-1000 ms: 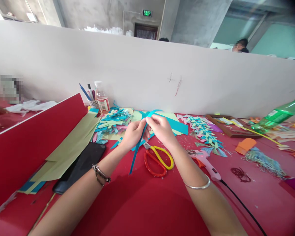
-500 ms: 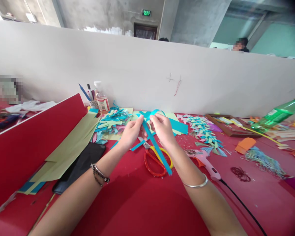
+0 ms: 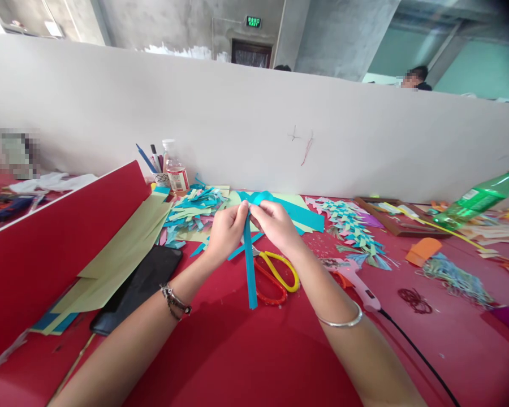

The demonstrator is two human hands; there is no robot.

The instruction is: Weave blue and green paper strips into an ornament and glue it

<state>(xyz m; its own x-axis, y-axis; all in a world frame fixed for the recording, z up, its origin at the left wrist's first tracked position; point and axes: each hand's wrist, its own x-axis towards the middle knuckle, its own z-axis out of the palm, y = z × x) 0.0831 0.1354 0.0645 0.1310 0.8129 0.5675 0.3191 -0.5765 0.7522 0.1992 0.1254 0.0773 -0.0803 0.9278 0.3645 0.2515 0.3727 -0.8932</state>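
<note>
My left hand [image 3: 224, 230] and my right hand [image 3: 272, 224] meet above the red table [image 3: 246, 356], both pinched on a long blue paper strip [image 3: 249, 270]. Its free end hangs straight down toward me, and a short loop of the strip [image 3: 261, 196] sticks up behind my fingers. Just under the hands lie scissors [image 3: 275, 276] with one red and one yellow handle. More blue and green paper sheets [image 3: 299, 210] lie behind my hands.
A pile of cut paper strips [image 3: 195, 212], a small bottle [image 3: 176, 172] and a pen cup stand at the back left. Woven paper pieces [image 3: 352, 226], a pink glue gun [image 3: 358, 282] with cord, and a green bottle [image 3: 477, 199] are right. A black phone [image 3: 138, 285] and green sheets lie left.
The hanging end of the blue strip swung from lower left to lower right and now hangs straight down. My hands turned it while staying in the same place.
</note>
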